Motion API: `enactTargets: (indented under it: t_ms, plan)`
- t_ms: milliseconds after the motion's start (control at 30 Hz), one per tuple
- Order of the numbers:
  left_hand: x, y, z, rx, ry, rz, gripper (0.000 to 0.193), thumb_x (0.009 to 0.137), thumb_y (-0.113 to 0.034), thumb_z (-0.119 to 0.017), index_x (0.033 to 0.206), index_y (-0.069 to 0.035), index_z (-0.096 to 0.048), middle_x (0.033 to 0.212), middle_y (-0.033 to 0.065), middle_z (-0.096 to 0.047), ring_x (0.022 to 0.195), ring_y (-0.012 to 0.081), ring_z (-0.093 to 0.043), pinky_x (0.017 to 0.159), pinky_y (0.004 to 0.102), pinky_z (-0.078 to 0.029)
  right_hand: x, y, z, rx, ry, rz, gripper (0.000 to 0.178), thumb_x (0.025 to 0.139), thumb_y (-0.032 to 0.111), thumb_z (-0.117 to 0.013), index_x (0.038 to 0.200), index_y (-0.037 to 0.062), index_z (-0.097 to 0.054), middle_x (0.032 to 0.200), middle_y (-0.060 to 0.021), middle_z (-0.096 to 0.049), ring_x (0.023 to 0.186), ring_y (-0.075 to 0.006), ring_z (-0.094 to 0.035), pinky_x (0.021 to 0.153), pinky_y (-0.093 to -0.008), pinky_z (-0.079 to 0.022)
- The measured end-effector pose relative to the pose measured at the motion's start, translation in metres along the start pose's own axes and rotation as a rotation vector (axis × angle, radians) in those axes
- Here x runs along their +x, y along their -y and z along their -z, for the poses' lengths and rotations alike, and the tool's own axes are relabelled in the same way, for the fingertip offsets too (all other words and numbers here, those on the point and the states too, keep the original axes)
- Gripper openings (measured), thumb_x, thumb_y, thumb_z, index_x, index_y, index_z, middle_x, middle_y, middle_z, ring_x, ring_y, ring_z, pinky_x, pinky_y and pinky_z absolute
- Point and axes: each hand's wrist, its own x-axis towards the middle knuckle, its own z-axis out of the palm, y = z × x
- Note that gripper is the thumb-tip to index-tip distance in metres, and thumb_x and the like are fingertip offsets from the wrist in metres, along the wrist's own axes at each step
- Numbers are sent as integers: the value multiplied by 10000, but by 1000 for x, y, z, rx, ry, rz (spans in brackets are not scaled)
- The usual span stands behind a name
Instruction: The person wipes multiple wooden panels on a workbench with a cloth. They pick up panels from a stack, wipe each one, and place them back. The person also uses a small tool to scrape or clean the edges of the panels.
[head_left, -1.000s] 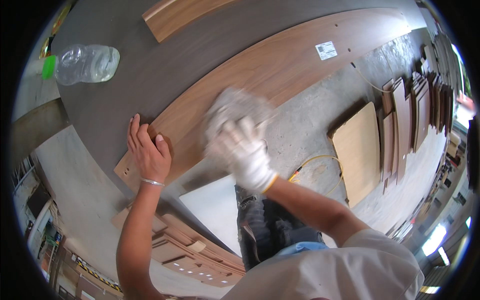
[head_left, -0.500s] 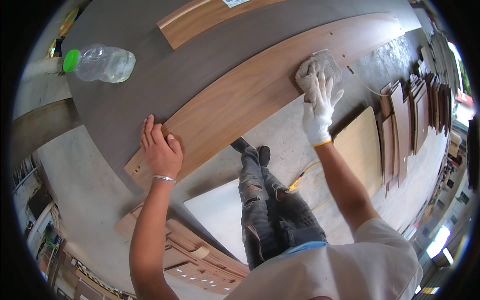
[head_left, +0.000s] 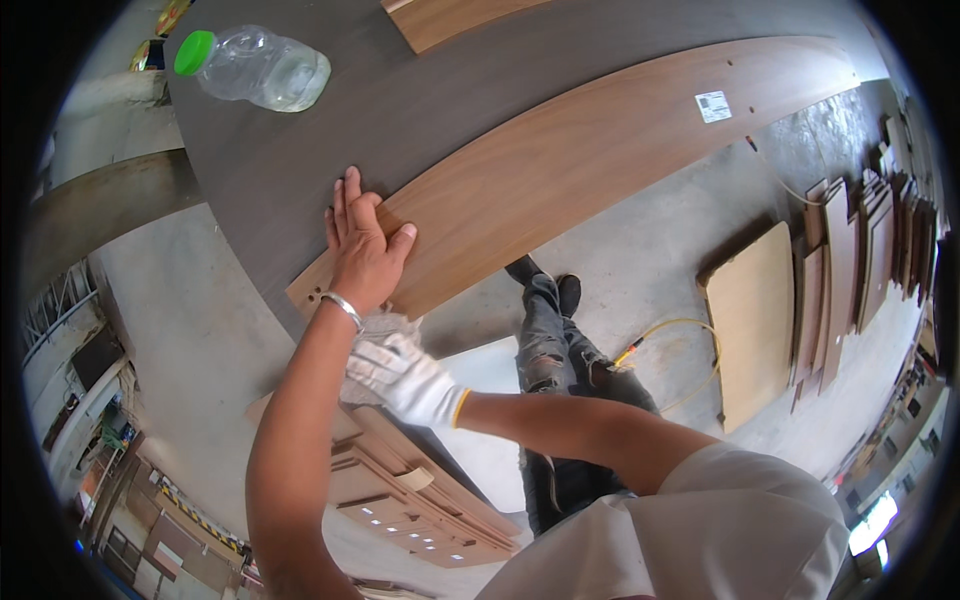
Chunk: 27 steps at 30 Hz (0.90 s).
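A long wooden board [head_left: 560, 150] with a curved far edge lies on the dark grey tabletop [head_left: 300, 160]. My bare left hand [head_left: 368, 255] rests on its near left end, fingers spread past the far edge onto the tabletop. My right hand [head_left: 405, 380], in a white knit glove, has crossed under my left wrist and is closed on a fluffy greyish rag [head_left: 388, 325]. The rag is at the board's near edge, partly hidden behind my left forearm and blurred. A white label [head_left: 713, 107] sticks to the board's right part.
A clear plastic bottle [head_left: 265, 70] with a green cap lies on the tabletop at far left. Another board [head_left: 470, 20] lies beyond. Stacked panels [head_left: 840, 270] lean at right, near a yellow hose [head_left: 690, 325]. More wooden panels [head_left: 430, 505] lie below at the left.
My right hand has swept the rag from the board's right part left and nearer, to beside my left wrist. The label on the board is now uncovered. My left hand stays on the board.
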Motion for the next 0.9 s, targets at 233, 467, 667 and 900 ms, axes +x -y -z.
enactTargets:
  t_ms: [233,467,667,900]
  plan:
    - [3,2,3,-23,44,26,596,990,-299,-690,1421,-54,-359,1760,187,-55,1613,422,-63,1271,614,-62,26,9,-16,-119,27,106,499,871,220,-601,1332,56,-693,1485,-129,-596,1480,-328,-448,1275,-483,-293]
    - [-5,4,3,7,3,5,520,986,-281,-682,1353,-51,-394,1747,210,-101,1609,432,-83,1278,620,-77,-25,-119,179,-417,8,118,371,837,232,-760,1195,135,-766,1296,-55,-723,1275,-266,-649,1151,-502,-448]
    - [-15,-11,-11,231,-219,-195,528,1032,-239,-509,1486,-4,-376,1704,222,-261,1575,423,-238,1271,602,-174,-99,-225,332,-912,-54,-181,456,831,222,-778,1272,134,-706,1474,-88,-605,1472,-323,-460,1269,-639,-214]
    - [-17,-14,-10,341,-190,-225,641,1036,-267,-448,1609,-7,-328,1711,198,-275,1586,371,-254,1282,594,-150,-165,-258,442,-134,-632,-1487,393,963,258,-528,1264,79,-706,980,-83,-711,1023,-210,-659,924,-372,-499]
